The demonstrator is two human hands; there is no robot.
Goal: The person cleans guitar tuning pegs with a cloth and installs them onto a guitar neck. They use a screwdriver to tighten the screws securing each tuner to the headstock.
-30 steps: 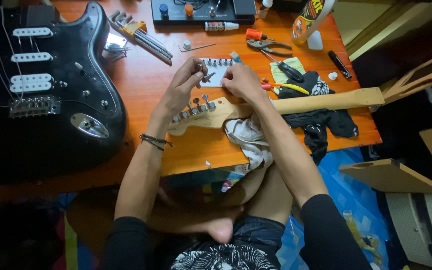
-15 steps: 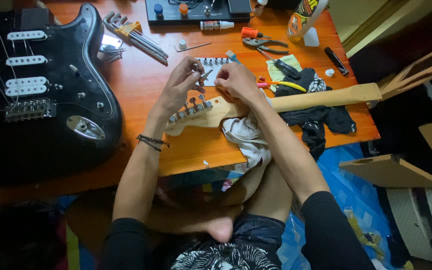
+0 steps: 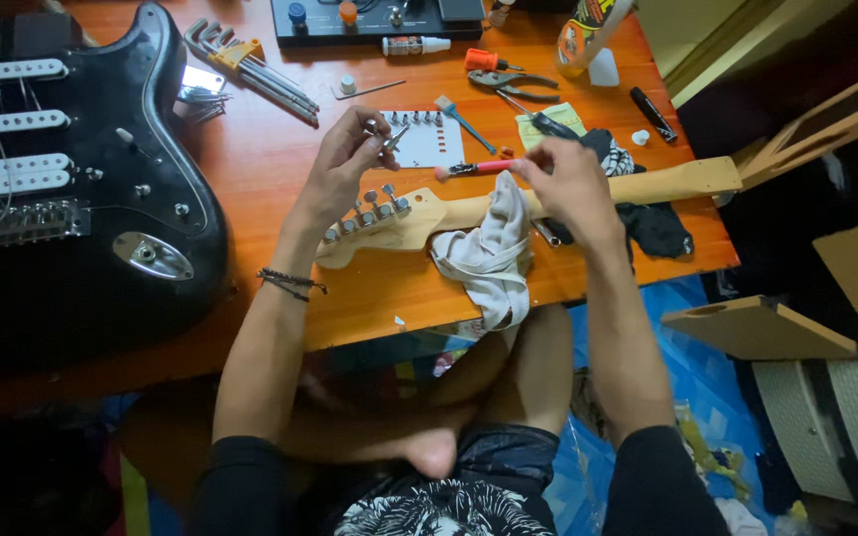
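The guitar neck (image 3: 548,199) lies across the orange table (image 3: 250,169). I see both hands have lifted off its headstock: the left hand (image 3: 345,164) pinches a small metal tuner part (image 3: 392,137) above it, the right hand (image 3: 573,184) grips a pink-handled tool (image 3: 474,169).

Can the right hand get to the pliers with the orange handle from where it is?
Probably yes. The right hand holds a pink-handled tool just below the pliers, and only bare orange table and a small brush lie between. But it would have to put the tool down first.
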